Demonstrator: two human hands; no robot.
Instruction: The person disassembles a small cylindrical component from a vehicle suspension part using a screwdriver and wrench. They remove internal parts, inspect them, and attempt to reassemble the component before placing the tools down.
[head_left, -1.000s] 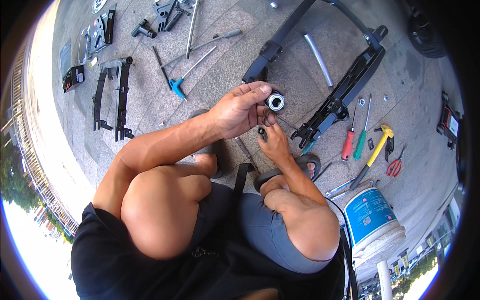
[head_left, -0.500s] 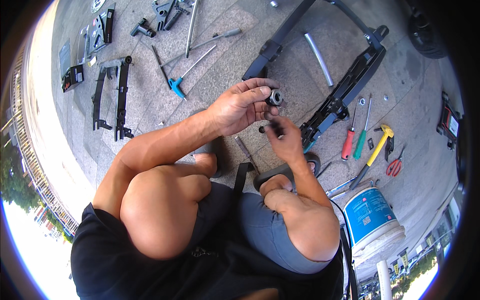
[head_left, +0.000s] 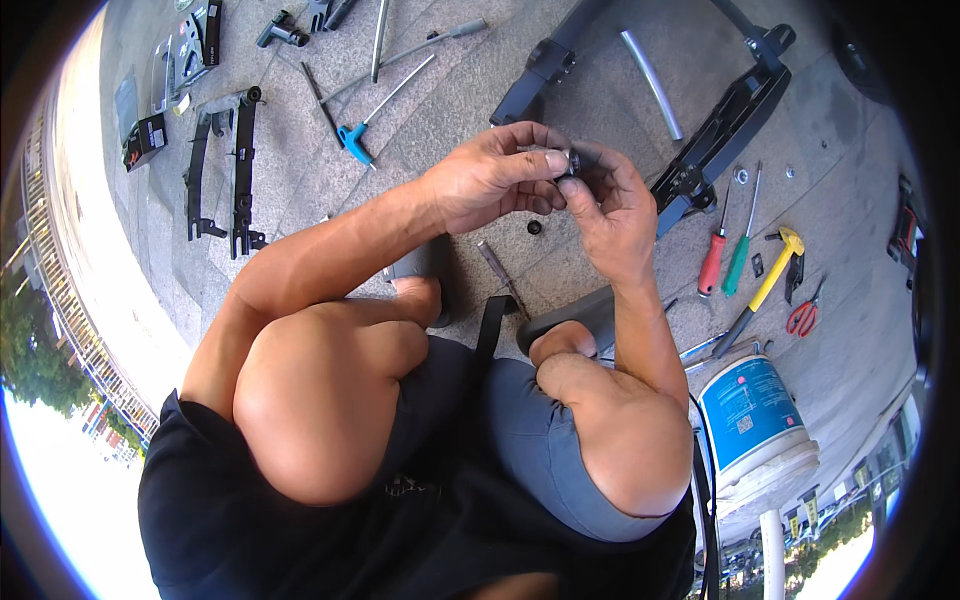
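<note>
Between both hands, above the paving, is a small dark round metal part [head_left: 572, 162], mostly covered by fingers. My left hand [head_left: 485, 182] pinches it from the left between thumb and forefinger, the other fingers curled below. From the right, my right hand [head_left: 618, 222] closes on the same part, thumb tip against its lower edge and fingers wrapped behind. The half-second-old picture shows the part as a thick ring with a hole. Below the hands a small black ring [head_left: 535, 228] lies on the ground. Just beyond my right hand stretches a large black metal frame [head_left: 715, 150].
A silver tube [head_left: 652, 85] lies inside the frame. To the right are a red screwdriver [head_left: 711, 265], a green screwdriver [head_left: 738, 262], a yellow hammer [head_left: 764, 290], red pliers [head_left: 802, 319] and a bucket [head_left: 750, 405]. A blue T-handle wrench [head_left: 354, 145] and black bracket [head_left: 243, 175] lie left.
My right hand has risen from below and closed on the round metal part. My left hand has moved slightly up and right with it. The view has shifted a little.
</note>
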